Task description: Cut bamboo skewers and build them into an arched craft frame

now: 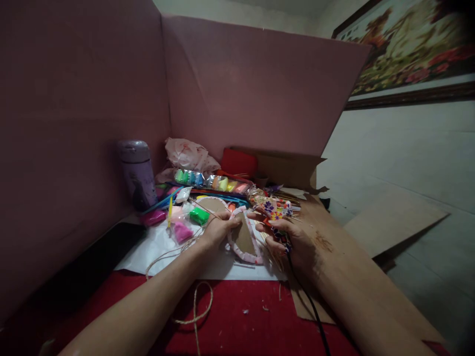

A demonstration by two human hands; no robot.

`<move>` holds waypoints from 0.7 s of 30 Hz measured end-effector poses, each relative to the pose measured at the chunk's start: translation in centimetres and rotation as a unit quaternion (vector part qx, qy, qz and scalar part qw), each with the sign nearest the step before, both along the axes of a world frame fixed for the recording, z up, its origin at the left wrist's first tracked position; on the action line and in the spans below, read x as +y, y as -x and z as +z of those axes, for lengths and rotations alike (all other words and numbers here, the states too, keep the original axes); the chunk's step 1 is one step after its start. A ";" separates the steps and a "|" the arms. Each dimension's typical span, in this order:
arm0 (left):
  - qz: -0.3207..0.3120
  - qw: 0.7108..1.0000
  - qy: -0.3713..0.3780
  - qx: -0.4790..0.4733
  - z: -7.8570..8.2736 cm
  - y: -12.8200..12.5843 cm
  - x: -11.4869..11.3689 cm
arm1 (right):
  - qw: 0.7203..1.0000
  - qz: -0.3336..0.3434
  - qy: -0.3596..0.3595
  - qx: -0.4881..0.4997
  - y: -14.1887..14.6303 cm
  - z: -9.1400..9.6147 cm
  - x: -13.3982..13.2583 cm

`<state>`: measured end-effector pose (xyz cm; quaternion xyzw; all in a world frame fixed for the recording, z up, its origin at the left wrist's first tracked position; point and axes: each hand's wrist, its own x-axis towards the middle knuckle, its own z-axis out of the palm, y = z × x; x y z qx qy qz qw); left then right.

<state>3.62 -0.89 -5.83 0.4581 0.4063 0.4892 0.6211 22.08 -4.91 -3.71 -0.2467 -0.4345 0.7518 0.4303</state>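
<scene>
My left hand grips the left edge of a heart-shaped cardboard piece trimmed round its rim with pink ribbon. My right hand is closed on a patterned tool with purple flowers, whose black cord runs back along my forearm; its tip points at the heart's upper right edge. The heart rests over a white sheet on the red cloth. A length of jute twine loops under my left wrist.
A purple flask stands at the left. Packs of coloured clay, pink and green clay bags, a crumpled pink bag, wooden sticks and a cardboard box crowd the back. Pink boards wall the area. Cardboard sheets lie on the right.
</scene>
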 end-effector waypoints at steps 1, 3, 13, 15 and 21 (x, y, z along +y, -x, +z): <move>-0.001 1.000 -0.002 -0.001 0.0 0.0 0.0 | 1.000 -0.005 -0.003 -0.001 -0.1 0.1 0.0; -0.005 1.000 -0.007 -0.005 -0.1 0.0 -0.1 | 1.000 -0.016 -0.009 -0.001 -0.2 0.3 0.0; 0.007 1.000 0.007 -0.002 0.6 -0.1 -0.5 | 0.998 0.038 0.033 -0.039 -0.1 1.0 -0.7; 0.006 1.000 -0.001 -0.012 0.7 -0.2 -0.5 | 0.998 0.044 0.024 -0.045 -0.1 0.9 -0.7; 0.027 0.998 -0.041 -0.049 1.2 -0.2 -0.8 | 0.997 0.021 0.003 -0.076 -0.2 1.1 -0.8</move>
